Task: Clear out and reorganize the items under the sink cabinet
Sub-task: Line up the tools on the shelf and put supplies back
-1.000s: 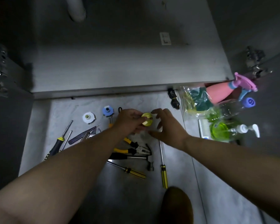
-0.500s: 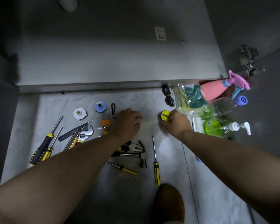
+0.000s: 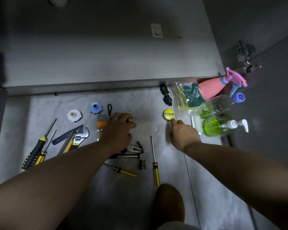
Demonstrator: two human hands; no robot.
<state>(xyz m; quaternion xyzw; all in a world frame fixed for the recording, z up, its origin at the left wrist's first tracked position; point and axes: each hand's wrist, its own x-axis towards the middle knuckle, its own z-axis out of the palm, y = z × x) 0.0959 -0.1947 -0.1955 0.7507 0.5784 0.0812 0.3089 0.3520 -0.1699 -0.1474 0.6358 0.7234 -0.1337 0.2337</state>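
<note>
Lightly, the right hand (image 3: 184,135), grip empty, touches a flat round yellow disc (image 3: 169,114).

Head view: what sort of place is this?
Probably a kitchen or utility room floor, before an open under-sink cabinet: a pipe above its base, a door hinge, a spray bottle and hammer set out on the tiles.
</note>
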